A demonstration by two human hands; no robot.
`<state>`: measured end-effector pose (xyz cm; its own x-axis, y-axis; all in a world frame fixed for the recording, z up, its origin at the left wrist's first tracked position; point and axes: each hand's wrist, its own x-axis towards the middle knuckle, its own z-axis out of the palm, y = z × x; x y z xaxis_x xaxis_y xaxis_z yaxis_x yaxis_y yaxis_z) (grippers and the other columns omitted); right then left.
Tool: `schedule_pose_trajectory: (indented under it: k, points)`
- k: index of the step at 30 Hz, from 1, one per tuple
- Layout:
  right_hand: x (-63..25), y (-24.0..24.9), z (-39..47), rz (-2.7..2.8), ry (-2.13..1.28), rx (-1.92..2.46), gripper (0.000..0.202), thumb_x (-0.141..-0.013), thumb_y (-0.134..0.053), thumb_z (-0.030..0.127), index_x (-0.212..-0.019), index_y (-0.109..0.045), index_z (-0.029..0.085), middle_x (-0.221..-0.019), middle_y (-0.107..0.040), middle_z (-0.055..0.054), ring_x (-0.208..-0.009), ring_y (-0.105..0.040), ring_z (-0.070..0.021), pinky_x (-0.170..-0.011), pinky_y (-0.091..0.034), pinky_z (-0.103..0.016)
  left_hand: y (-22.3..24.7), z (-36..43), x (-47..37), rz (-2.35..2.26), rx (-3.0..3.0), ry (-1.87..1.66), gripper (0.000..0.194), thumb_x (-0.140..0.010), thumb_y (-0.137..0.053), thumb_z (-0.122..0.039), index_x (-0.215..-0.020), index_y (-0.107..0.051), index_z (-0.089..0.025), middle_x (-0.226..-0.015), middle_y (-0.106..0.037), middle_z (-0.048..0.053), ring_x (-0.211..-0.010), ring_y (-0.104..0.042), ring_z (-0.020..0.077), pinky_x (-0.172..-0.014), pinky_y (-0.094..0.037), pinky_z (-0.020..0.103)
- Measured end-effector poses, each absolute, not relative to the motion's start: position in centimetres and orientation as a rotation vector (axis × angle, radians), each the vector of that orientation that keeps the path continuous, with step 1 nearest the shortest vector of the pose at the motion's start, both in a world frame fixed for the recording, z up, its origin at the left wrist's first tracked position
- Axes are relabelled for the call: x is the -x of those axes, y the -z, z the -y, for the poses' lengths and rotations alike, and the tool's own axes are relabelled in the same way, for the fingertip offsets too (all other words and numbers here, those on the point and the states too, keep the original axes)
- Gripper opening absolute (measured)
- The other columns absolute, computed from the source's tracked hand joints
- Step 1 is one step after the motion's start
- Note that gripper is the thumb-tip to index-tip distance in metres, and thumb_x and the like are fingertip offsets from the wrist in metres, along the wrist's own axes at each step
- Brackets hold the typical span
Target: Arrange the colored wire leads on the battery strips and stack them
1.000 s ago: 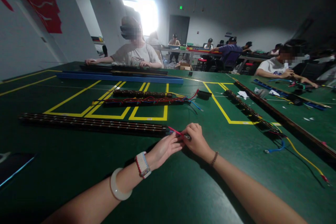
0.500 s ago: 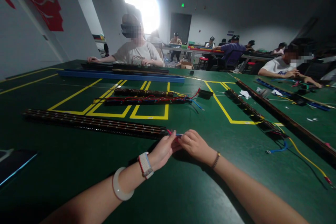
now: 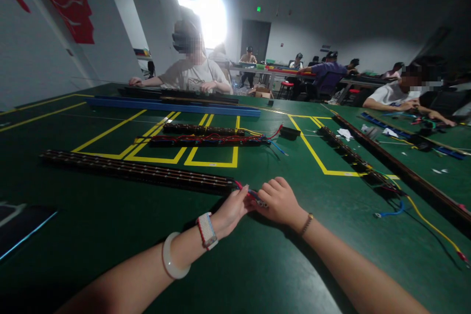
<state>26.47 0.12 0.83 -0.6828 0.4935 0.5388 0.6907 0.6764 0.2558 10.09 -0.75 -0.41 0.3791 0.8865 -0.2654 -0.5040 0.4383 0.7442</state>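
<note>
My left hand (image 3: 231, 212) is closed on red and blue wires (image 3: 253, 193) that come out of the right end of a long black strip (image 3: 140, 170) with rows of metal contacts. My right hand (image 3: 280, 201) meets it from the right, its fingers curled round the same wires near their ends. Small ring-shaped metal lugs (image 3: 262, 203) show between the two hands. The strip lies flat on the green table. Part of the wires is hidden by my fingers.
Beyond lie two shorter wired strips (image 3: 209, 141), a small black block (image 3: 290, 131) and a blue rail (image 3: 176, 106). To the right are long strips (image 3: 353, 157) with yellow and blue cables (image 3: 392, 213). A dark flat object (image 3: 25, 228) sits at left. Co-workers sit across the table.
My right hand has turned and shifted slightly right, and the metal lugs at the wire ends now show. My left hand keeps its hold on the wires.
</note>
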Motion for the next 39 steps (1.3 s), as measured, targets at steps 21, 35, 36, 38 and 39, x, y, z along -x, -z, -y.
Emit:
schedule_pose_trajectory:
  k: [21,35,36,38,39]
  points:
    - [-27.6,0.4,-3.3,2.320,-0.346,1.396,0.036,-0.093,-0.040,0.037,-0.065,-0.050,0.018,-0.063,-0.053,0.002,-0.067,-0.045,-0.0140,-0.064,-0.028,-0.027,-0.5,1.1,-10.1,-0.841,-0.688,-0.893,0.035,-0.093,-0.039,-0.035,-0.072,-0.055,-0.012,-0.062,-0.060,0.005,-0.059,-0.063,0.0156,-0.062,-0.048,0.029]
    - [-28.2,0.8,-4.8,2.422,-0.221,1.266,0.039,-0.094,-0.037,0.040,-0.063,-0.046,0.018,-0.061,-0.049,0.002,-0.064,-0.042,-0.0134,-0.064,-0.029,-0.026,-0.8,1.2,-9.8,-0.800,-0.629,-0.867,0.033,-0.092,-0.040,-0.036,-0.078,-0.056,-0.011,-0.075,-0.065,0.011,-0.074,-0.066,0.0197,-0.075,-0.050,0.035]
    - [-28.2,0.9,-4.6,2.410,-0.216,1.270,0.039,-0.094,-0.038,0.040,-0.063,-0.046,0.018,-0.060,-0.048,0.002,-0.064,-0.042,-0.0134,-0.064,-0.029,-0.026,-0.9,1.4,-9.8,-0.798,-0.618,-0.871,0.032,-0.092,-0.041,-0.036,-0.081,-0.056,-0.010,-0.080,-0.066,0.013,-0.079,-0.066,0.0208,-0.078,-0.050,0.036]
    - [-28.2,0.9,-4.5,2.392,-0.196,1.282,0.039,-0.094,-0.038,0.040,-0.062,-0.045,0.018,-0.060,-0.048,0.002,-0.064,-0.042,-0.0134,-0.064,-0.029,-0.026,-0.9,1.7,-9.9,-0.797,-0.612,-0.876,0.031,-0.092,-0.042,-0.037,-0.086,-0.057,-0.010,-0.088,-0.067,0.016,-0.086,-0.066,0.0225,-0.082,-0.050,0.039]
    - [-28.2,0.9,-4.5,2.387,-0.185,1.286,0.039,-0.094,-0.039,0.040,-0.062,-0.045,0.018,-0.059,-0.048,0.002,-0.064,-0.042,-0.0134,-0.064,-0.029,-0.026,-0.8,1.9,-10.0,-0.796,-0.613,-0.877,0.031,-0.092,-0.042,-0.037,-0.087,-0.056,-0.011,-0.089,-0.067,0.016,-0.087,-0.066,0.0229,-0.083,-0.050,0.041]
